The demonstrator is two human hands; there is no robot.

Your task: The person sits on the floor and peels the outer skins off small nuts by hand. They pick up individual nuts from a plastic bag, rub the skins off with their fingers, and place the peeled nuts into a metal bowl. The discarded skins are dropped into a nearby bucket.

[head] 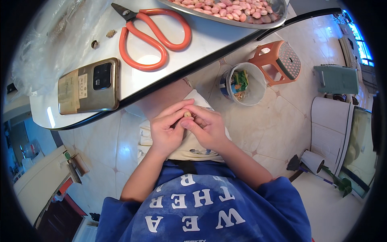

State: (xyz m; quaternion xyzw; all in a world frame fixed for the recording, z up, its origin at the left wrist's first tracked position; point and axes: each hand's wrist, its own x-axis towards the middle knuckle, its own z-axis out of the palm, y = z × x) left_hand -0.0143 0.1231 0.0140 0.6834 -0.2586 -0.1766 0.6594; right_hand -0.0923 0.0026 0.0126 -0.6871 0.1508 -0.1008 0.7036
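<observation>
My left hand and my right hand meet above my lap, fingertips together. Pinched between them is a small tan peanut, mostly covered by the fingers, so I cannot tell how much of its shell is there. Beyond the hands, a metal tray on the table holds many pink-skinned shelled peanuts. On the floor to the right stands a clear-walled plastic bucket with a green wrapper and shell scraps at its bottom.
Orange-handled scissors and a smartphone lie on the white table, beside a crumpled plastic bag and two small dark scraps. The table's black edge runs just beyond my hands. An orange plastic stool stands behind the bucket.
</observation>
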